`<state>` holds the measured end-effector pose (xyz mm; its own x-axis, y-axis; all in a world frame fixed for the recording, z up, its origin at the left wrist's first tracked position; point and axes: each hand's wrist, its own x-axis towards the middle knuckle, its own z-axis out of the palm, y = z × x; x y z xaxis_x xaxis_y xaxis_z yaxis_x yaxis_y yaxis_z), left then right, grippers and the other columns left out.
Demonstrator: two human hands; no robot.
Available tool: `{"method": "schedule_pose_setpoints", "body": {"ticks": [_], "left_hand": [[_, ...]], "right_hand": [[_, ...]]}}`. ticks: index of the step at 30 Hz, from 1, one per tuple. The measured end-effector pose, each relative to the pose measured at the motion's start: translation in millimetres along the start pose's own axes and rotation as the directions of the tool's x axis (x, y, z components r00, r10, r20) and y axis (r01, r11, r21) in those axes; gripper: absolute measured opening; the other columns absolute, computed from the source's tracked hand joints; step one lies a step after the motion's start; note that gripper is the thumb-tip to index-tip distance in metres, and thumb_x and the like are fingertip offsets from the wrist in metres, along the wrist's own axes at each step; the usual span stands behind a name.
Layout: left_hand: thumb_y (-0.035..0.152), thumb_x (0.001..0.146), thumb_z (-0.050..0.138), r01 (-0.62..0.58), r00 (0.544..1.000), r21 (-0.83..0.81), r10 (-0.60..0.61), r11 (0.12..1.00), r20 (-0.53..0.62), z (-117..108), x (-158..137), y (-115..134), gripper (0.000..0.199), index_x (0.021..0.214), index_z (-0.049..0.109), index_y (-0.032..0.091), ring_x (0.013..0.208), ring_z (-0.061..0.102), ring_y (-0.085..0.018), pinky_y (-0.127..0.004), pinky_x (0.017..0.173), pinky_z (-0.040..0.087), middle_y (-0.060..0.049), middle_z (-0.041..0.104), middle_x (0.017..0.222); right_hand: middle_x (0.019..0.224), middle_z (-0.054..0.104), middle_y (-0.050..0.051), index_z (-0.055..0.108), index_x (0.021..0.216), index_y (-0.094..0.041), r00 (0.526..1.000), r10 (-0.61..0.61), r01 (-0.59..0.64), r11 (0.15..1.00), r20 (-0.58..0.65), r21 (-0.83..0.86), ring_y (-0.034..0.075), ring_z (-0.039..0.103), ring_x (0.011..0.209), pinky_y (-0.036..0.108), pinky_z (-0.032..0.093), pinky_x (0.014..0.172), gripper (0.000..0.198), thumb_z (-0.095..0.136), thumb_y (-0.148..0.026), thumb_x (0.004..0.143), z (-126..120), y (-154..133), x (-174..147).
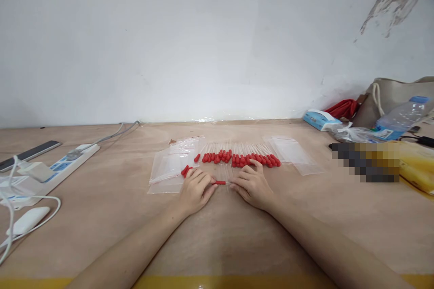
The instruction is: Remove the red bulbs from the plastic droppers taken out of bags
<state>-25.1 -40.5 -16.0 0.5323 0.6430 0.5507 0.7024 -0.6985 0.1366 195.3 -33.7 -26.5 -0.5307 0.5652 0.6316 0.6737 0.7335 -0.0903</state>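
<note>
Between my hands lies a small red sleeve-like piece [219, 183], level above the table. My left hand [197, 190] pinches its left end. My right hand [253, 187] has its fingertips closed at the right end, where a thin pale stick seems to show. Beyond the hands, a row of red-tipped white sticks [239, 160] lies with the red ends towards me. A few loose red pieces [185, 170] rest beside my left hand, on a clear plastic bag [166, 176]. Another clear bag [294, 153] is to the right of the row.
On the left are a power strip [73, 162] with plugs, white cables, a white charger-like piece [29, 221] and a dark phone [34, 153]. A tissue pack [320, 119], a plastic bottle [403, 115] and a yellow package [418, 165] are on the right. A wall stands behind the table.
</note>
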Motion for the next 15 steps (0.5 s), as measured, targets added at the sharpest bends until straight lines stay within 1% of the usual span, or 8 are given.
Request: {"method": "schedule_pose_setpoints", "body": {"ticks": [2,4,5,7,9,15], "left_hand": [[0.03,0.084,0.048,0.006,1.0,0.003,-0.006,1.0,-0.005,-0.4,0.9,0.7,0.016,0.091,0.057,0.019,0.087,0.052,-0.018,-0.034,0.077,0.034,-0.004,0.063,0.094],[0.034,0.083,0.05,-0.022,1.0,0.016,0.022,1.0,-0.013,0.2,1.7,1.1,0.024,0.102,0.056,0.021,0.094,0.05,-0.02,-0.034,0.08,0.033,-0.005,0.06,0.104],[0.034,0.082,0.051,-0.045,0.999,0.023,0.045,0.999,-0.016,0.9,2.0,1.0,0.025,0.103,0.057,0.023,0.096,0.049,-0.02,-0.035,0.081,0.033,-0.004,0.059,0.106],[0.033,0.083,0.051,-0.082,0.996,0.033,0.083,0.996,-0.022,2.5,2.2,0.4,0.019,0.098,0.06,0.025,0.095,0.048,-0.019,-0.035,0.082,0.032,-0.003,0.06,0.105],[0.031,0.084,0.049,-0.091,0.995,0.037,0.092,0.995,-0.027,3.6,2.2,-0.2,0.015,0.089,0.063,0.025,0.093,0.049,-0.018,-0.035,0.081,0.032,-0.002,0.061,0.101],[0.031,0.087,0.045,-0.072,0.996,0.043,0.07,0.996,0.05,0.1,2.5,2.4,0.02,0.078,0.059,0.02,0.084,0.05,-0.017,-0.035,0.08,0.03,-0.002,0.063,0.083]], "right_hand": [[0.067,0.06,0.0,0.064,0.09,-0.025,1.0,-0.016,0.016,1.0,0.012,-0.001,0.013,0.048,0.073,0.042,0.02,0.093,0.02,0.045,-0.029,0.086,0.8,-2.3,1.2],[0.069,0.059,0.0,0.064,0.091,-0.024,1.0,-0.022,0.022,1.0,0.012,0.005,0.013,0.048,0.074,0.041,0.022,0.091,0.021,0.044,-0.028,0.086,0.8,-4.3,2.1],[0.069,0.059,0.0,0.064,0.091,-0.023,1.0,-0.027,0.026,1.0,0.009,0.012,0.013,0.048,0.074,0.04,0.023,0.09,0.021,0.044,-0.027,0.086,0.7,-5.1,2.4],[0.069,0.058,0.0,0.063,0.09,-0.023,0.999,-0.042,0.042,0.999,0.003,0.026,0.013,0.047,0.074,0.039,0.024,0.09,0.02,0.044,-0.028,0.086,0.7,-6.1,2.7],[0.07,0.058,0.0,0.063,0.086,-0.022,0.998,-0.059,0.059,0.998,0.002,0.036,0.013,0.047,0.074,0.039,0.023,0.09,0.019,0.045,-0.027,0.086,0.8,-6.7,2.7],[0.068,0.056,0.0,0.058,0.078,-0.019,0.998,-0.07,0.07,0.996,0.007,0.058,0.013,0.045,0.072,0.034,0.025,0.085,0.017,0.045,-0.026,0.085,0.5,-7.9,1.6]]}}
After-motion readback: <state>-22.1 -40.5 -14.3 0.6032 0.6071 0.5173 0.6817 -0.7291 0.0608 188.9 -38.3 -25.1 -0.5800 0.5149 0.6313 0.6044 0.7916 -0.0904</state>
